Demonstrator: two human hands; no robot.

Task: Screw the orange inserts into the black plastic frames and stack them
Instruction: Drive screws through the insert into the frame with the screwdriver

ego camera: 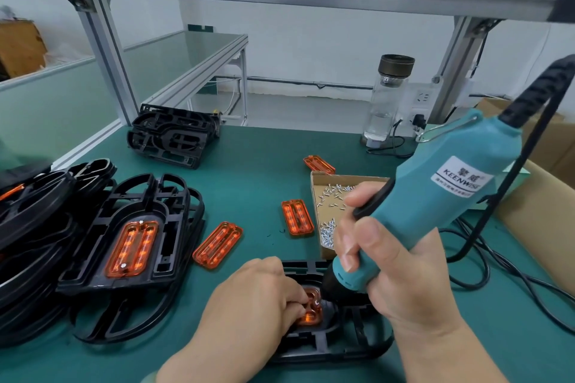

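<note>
Lower centre: black frame (357, 342) flat on the table, orange insert (311, 317) seated in it.
Left hand (249, 305): fingers curled, pinching the orange insert.
Right hand (389, 261): fingers wrapped round teal screwdriver (435, 196), tip at the insert.
Left: stacked frames (93, 258).
Centre: loose inserts (217, 245), screw box (323, 183).

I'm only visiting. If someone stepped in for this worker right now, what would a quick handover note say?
Left hand: curled fingers hold the orange insert down in the black frame at the near table edge.
Right hand: grips the teal screwdriver, nose down at that insert.
Done: a finished frame, two screw heads showing in its insert, tops the pile on the left.
Left: finish this one and stack it. Three loose inserts lie on the mat, screws in the cardboard box, bare frames at the back.
</note>
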